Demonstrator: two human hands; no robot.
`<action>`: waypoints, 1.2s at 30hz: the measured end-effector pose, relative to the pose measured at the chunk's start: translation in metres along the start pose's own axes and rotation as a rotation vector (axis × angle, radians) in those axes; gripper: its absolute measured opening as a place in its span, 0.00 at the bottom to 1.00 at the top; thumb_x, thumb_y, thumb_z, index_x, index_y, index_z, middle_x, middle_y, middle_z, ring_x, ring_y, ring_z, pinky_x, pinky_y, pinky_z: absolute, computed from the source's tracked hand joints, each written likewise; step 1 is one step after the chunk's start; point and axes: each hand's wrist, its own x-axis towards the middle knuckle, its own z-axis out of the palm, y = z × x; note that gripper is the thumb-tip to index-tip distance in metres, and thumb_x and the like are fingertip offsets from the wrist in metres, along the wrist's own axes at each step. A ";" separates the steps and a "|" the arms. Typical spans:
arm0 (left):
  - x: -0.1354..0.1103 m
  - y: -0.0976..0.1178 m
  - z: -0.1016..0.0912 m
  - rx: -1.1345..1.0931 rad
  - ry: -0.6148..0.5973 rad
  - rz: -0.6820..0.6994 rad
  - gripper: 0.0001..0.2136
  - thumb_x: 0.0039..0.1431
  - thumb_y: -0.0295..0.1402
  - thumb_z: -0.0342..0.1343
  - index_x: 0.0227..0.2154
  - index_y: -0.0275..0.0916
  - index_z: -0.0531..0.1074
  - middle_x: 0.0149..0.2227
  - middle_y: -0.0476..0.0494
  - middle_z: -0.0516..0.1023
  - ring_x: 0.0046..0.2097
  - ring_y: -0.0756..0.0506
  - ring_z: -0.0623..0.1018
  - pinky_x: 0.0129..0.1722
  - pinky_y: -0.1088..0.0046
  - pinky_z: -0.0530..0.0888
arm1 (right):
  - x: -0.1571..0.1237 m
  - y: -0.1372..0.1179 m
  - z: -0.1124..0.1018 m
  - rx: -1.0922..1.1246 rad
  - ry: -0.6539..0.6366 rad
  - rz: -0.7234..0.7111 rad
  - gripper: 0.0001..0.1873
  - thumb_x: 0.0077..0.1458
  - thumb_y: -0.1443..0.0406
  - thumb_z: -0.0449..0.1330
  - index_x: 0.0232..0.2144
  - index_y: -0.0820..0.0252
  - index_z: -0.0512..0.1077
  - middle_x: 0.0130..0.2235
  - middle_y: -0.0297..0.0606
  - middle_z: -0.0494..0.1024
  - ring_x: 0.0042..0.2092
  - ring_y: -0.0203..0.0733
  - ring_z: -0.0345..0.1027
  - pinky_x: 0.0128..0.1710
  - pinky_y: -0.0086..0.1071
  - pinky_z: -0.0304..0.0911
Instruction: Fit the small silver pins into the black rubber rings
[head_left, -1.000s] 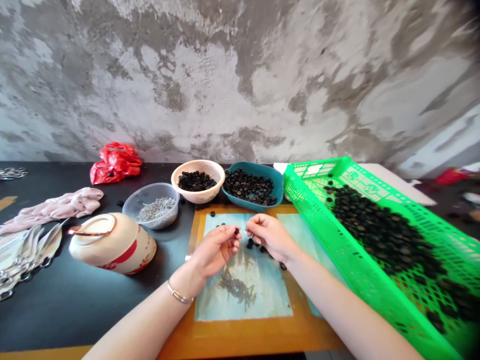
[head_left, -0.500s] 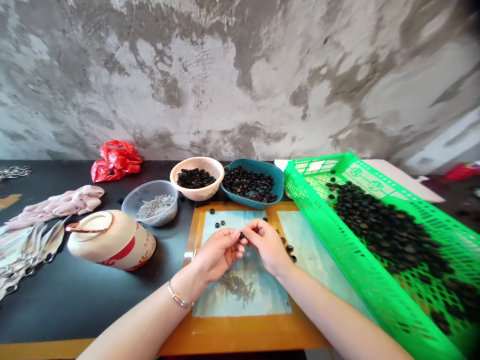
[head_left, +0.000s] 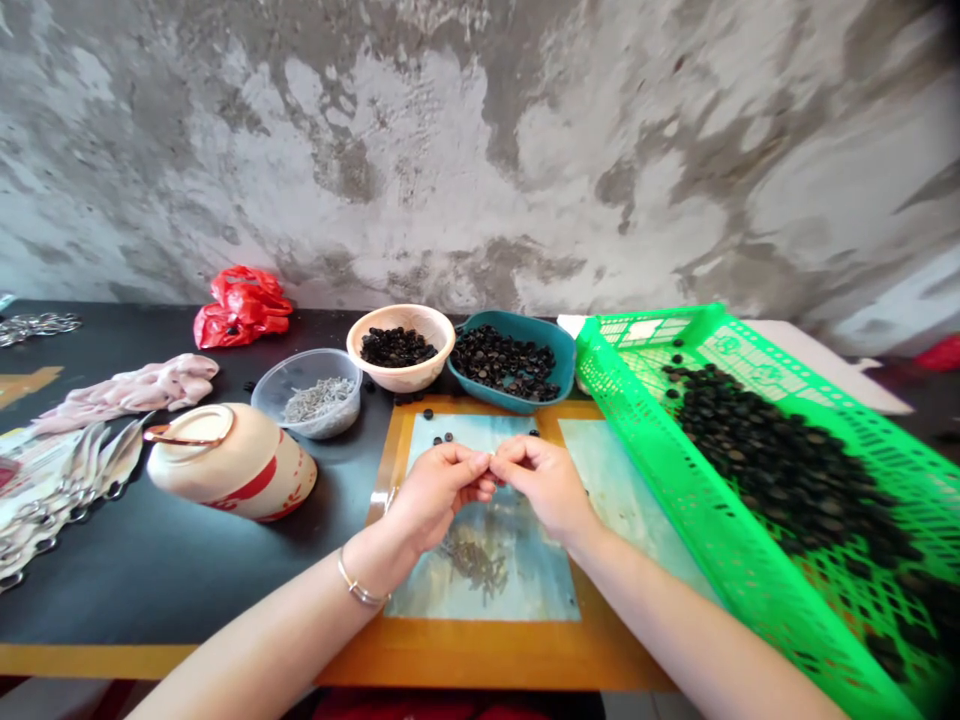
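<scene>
My left hand (head_left: pixel 442 490) and my right hand (head_left: pixel 544 488) meet fingertip to fingertip above a pale blue sheet (head_left: pixel 525 600). Both are closed in a pinch. A small black round piece showed between the fingers a moment ago; now the fingertips mostly hide what they hold. Under my hands, a scatter of thin metal pins (head_left: pixel 476 567) lies on the sheet. A few loose black pieces (head_left: pixel 448 437) lie beyond my left hand.
Behind my hands stand a clear bowl of metal pins (head_left: pixel 268 385), a peach bowl (head_left: pixel 442 365) and a teal basin (head_left: pixel 566 375), both with black pieces. A green crate (head_left: pixel 645 440) of black pieces fills the right. A cream flask (head_left: pixel 232 470), gloves (head_left: pixel 135 395) and a red bag (head_left: pixel 244 305) are left.
The black piece between my fingertips has gone out of sight as the fingers draw closer together. My right hand covers the loose pieces beside it more. The view has shifted slightly.
</scene>
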 end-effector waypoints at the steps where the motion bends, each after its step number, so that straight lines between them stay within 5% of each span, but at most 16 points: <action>1: 0.000 -0.001 0.000 -0.005 0.004 -0.014 0.12 0.44 0.34 0.71 0.21 0.31 0.75 0.21 0.43 0.77 0.23 0.53 0.74 0.25 0.80 0.72 | 0.001 0.000 -0.001 -0.015 -0.007 0.012 0.13 0.48 0.59 0.67 0.20 0.59 0.72 0.24 0.34 0.76 0.28 0.38 0.68 0.31 0.32 0.63; 9: 0.001 -0.004 -0.011 -0.096 0.093 -0.091 0.04 0.54 0.25 0.63 0.29 0.32 0.74 0.27 0.42 0.77 0.27 0.53 0.76 0.29 0.80 0.76 | 0.008 0.003 -0.035 -0.567 -0.088 0.058 0.09 0.51 0.59 0.64 0.33 0.58 0.75 0.30 0.35 0.77 0.31 0.39 0.69 0.31 0.32 0.62; 13: 0.000 -0.006 -0.026 -0.081 0.053 -0.099 0.08 0.52 0.24 0.65 0.34 0.33 0.73 0.30 0.42 0.78 0.28 0.52 0.77 0.28 0.80 0.76 | 0.000 0.001 -0.049 -1.001 -0.174 0.002 0.09 0.47 0.62 0.69 0.29 0.57 0.74 0.32 0.37 0.75 0.36 0.44 0.69 0.35 0.34 0.60; 17: -0.001 -0.011 -0.032 -0.085 0.024 -0.104 0.10 0.47 0.23 0.68 0.32 0.32 0.75 0.30 0.42 0.78 0.29 0.51 0.78 0.31 0.79 0.77 | -0.006 0.004 -0.047 -1.169 -0.210 -0.033 0.08 0.48 0.64 0.69 0.32 0.59 0.75 0.36 0.41 0.75 0.41 0.49 0.68 0.40 0.38 0.61; 25: -0.009 -0.008 -0.028 -0.075 -0.003 -0.143 0.12 0.44 0.24 0.70 0.34 0.30 0.77 0.30 0.40 0.80 0.31 0.48 0.81 0.37 0.76 0.79 | -0.013 0.004 -0.036 -0.607 -0.209 0.069 0.07 0.52 0.64 0.65 0.36 0.55 0.75 0.32 0.35 0.77 0.33 0.41 0.70 0.34 0.35 0.65; 29: -0.011 -0.008 -0.028 -0.063 -0.014 -0.149 0.13 0.45 0.26 0.70 0.35 0.31 0.77 0.28 0.41 0.80 0.31 0.48 0.81 0.35 0.75 0.79 | -0.015 0.003 -0.033 -0.305 -0.215 0.103 0.12 0.52 0.64 0.64 0.41 0.54 0.75 0.37 0.37 0.79 0.37 0.42 0.74 0.39 0.37 0.69; 36: -0.013 -0.011 -0.028 -0.042 -0.049 -0.175 0.13 0.47 0.28 0.69 0.36 0.31 0.75 0.28 0.42 0.80 0.30 0.49 0.81 0.35 0.75 0.79 | -0.015 0.002 -0.031 -0.240 -0.269 0.158 0.15 0.57 0.64 0.60 0.47 0.54 0.75 0.40 0.39 0.81 0.37 0.42 0.76 0.42 0.39 0.72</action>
